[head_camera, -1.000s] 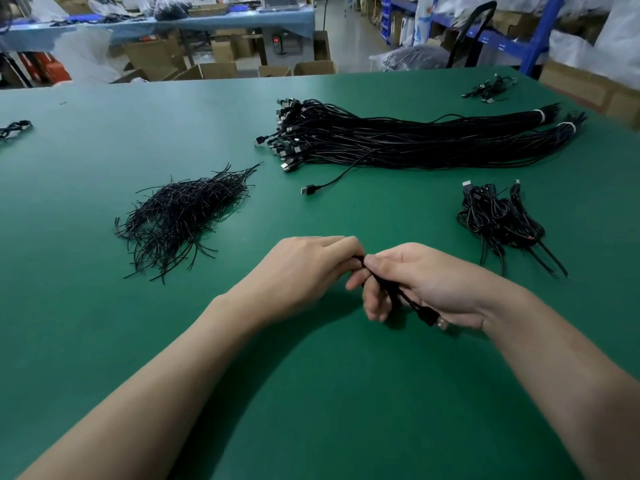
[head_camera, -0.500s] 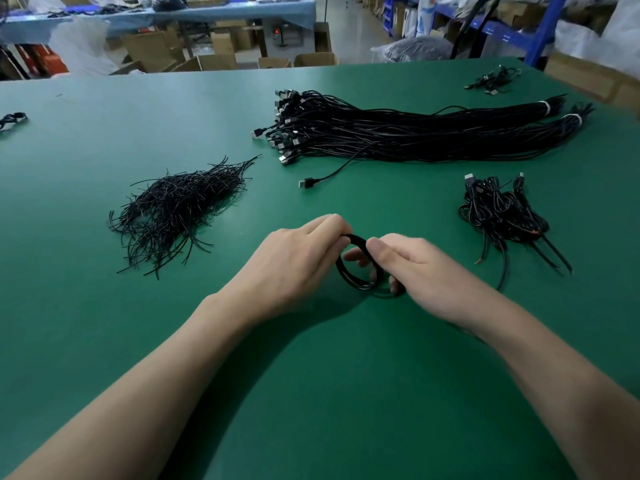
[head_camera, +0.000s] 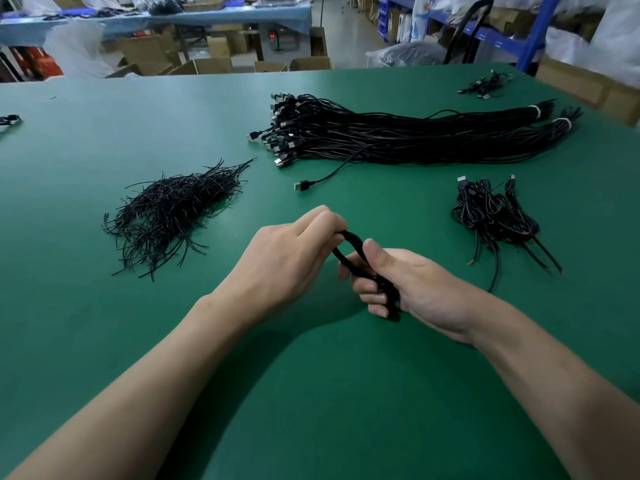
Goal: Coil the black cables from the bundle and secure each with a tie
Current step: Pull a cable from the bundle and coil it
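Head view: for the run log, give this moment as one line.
step: coiling | right grip: clasps coiled cable | left grip: holds its top | tie on coil: not visible | cable bundle: far side

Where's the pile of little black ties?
In the head view, the tie pile lies left of the left hand, nearer than the long cable bundle.

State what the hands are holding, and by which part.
One coiled black cable, held by both hands: the left hand pinches the top of its loop, and the right hand curls its fingers round the coil's lower part.
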Action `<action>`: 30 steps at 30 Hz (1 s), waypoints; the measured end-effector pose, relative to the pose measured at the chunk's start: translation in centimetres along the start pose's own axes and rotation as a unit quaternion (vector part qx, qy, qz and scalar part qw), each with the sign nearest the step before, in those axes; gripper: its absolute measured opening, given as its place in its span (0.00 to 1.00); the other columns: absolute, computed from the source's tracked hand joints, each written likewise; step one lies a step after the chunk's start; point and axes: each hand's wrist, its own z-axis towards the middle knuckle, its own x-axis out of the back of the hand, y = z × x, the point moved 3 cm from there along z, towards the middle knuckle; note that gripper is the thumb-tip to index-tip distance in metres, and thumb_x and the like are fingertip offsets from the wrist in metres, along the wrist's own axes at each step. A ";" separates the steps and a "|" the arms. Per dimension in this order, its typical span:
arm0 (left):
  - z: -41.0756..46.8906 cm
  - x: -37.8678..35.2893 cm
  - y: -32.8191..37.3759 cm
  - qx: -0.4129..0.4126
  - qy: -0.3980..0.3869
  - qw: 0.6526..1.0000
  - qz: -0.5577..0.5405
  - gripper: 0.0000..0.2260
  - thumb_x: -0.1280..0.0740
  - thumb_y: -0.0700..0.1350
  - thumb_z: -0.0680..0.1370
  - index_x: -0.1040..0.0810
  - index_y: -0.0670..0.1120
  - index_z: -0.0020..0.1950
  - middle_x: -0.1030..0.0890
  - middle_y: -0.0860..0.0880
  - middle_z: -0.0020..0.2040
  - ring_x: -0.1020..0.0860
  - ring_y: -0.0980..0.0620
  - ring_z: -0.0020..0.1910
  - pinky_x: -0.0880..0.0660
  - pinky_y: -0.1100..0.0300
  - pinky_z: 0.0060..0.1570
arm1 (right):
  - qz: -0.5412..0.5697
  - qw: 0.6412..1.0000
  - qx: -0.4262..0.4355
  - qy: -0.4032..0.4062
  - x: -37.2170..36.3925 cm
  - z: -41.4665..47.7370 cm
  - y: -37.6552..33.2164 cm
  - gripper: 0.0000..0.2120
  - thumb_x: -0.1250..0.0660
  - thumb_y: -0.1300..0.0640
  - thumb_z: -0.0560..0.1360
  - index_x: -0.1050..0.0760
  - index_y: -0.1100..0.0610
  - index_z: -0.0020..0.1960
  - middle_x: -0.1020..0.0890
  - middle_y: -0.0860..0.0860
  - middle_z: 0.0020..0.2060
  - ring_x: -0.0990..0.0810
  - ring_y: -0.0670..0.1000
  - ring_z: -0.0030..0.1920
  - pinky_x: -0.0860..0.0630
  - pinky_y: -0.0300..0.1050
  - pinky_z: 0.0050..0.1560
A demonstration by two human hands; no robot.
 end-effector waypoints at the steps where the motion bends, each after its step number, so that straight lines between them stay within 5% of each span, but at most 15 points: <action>1: 0.0 -0.1 0.0 -0.002 -0.001 1.000 0.007 0.04 0.46 0.48 0.84 0.34 0.50 0.54 0.32 0.55 0.46 0.41 0.51 0.34 0.33 0.56 0.29 | -0.007 1.000 0.002 0.007 -0.1 0.0 0.0 0.24 0.46 0.39 0.81 0.25 0.59 0.51 0.34 0.46 0.34 0.37 0.47 0.34 0.34 0.39 0.35; 6: 0.0 -0.2 -0.1 -0.006 0.001 1.000 0.029 0.04 0.46 0.48 0.84 0.34 0.49 0.54 0.31 0.54 0.46 0.42 0.51 0.35 0.36 0.57 0.29 | -0.045 0.998 0.043 0.029 -0.4 0.1 -0.2 0.18 0.46 0.42 0.80 0.34 0.57 0.45 0.32 0.46 0.32 0.35 0.47 0.29 0.37 0.42 0.29; 10: 0.0 0.0 -0.1 -0.014 0.012 0.999 0.036 0.04 0.45 0.47 0.84 0.33 0.48 0.54 0.28 0.53 0.44 0.41 0.50 0.32 0.35 0.56 0.27 | -0.069 0.996 0.052 0.032 -0.1 0.2 -0.3 0.18 0.47 0.42 0.82 0.35 0.56 0.44 0.37 0.46 0.31 0.42 0.46 0.28 0.43 0.40 0.27; 13: 0.2 0.0 -0.2 -0.021 -0.014 0.998 0.055 0.08 0.45 0.47 0.84 0.29 0.45 0.54 0.24 0.50 0.43 0.34 0.46 0.31 0.32 0.55 0.31 | -0.141 0.986 0.059 0.065 0.2 0.1 -0.5 0.19 0.49 0.42 0.83 0.35 0.56 0.43 0.39 0.46 0.32 0.43 0.45 0.29 0.43 0.39 0.28; 15: 0.3 0.0 -0.6 -0.030 -0.068 0.996 0.058 0.13 0.46 0.48 0.84 0.25 0.43 0.54 0.22 0.51 0.44 0.30 0.48 0.36 0.27 0.51 0.40 | -0.300 0.943 0.078 0.123 0.5 -0.2 -0.8 0.21 0.50 0.39 0.82 0.36 0.55 0.42 0.36 0.44 0.30 0.40 0.46 0.29 0.41 0.42 0.30; 17: 0.3 -0.1 -0.8 -0.030 -0.158 0.984 0.071 0.16 0.49 0.52 0.85 0.24 0.48 0.56 0.21 0.54 0.46 0.25 0.51 0.45 0.28 0.49 0.49 | -0.485 0.857 0.070 0.156 0.5 -0.5 -1.0 0.19 0.51 0.40 0.83 0.37 0.53 0.43 0.32 0.46 0.30 0.33 0.49 0.31 0.37 0.48 0.33; 21: 0.1 -1.1 -0.5 0.042 -0.265 0.963 -0.029 0.24 0.55 0.60 0.86 0.21 0.52 0.55 0.21 0.54 0.45 0.23 0.53 0.47 0.28 0.51 0.54 | -0.654 0.736 0.070 0.158 -0.6 -0.3 -1.4 0.14 0.51 0.44 0.85 0.33 0.51 0.52 0.23 0.48 0.45 0.22 0.57 0.43 0.31 0.52 0.40; 25: -0.4 -1.7 -0.9 0.173 -0.304 0.913 -0.210 0.20 0.49 0.61 0.81 0.24 0.52 0.45 0.25 0.55 0.37 0.28 0.55 0.38 0.29 0.59 0.45 | -0.691 0.704 0.074 0.148 -1.2 -0.4 -1.6 0.19 0.55 0.42 0.84 0.32 0.51 0.58 0.23 0.48 0.50 0.21 0.54 0.47 0.30 0.50 0.43; 30: -0.2 -1.7 -0.6 0.144 -0.285 0.922 -0.220 0.20 0.49 0.59 0.83 0.29 0.47 0.43 0.31 0.58 0.34 0.33 0.57 0.35 0.31 0.61 0.41 | -0.671 0.721 0.099 0.140 -0.5 -0.7 -2.3 0.18 0.54 0.38 0.82 0.35 0.50 0.51 0.24 0.46 0.46 0.22 0.53 0.46 0.28 0.51 0.45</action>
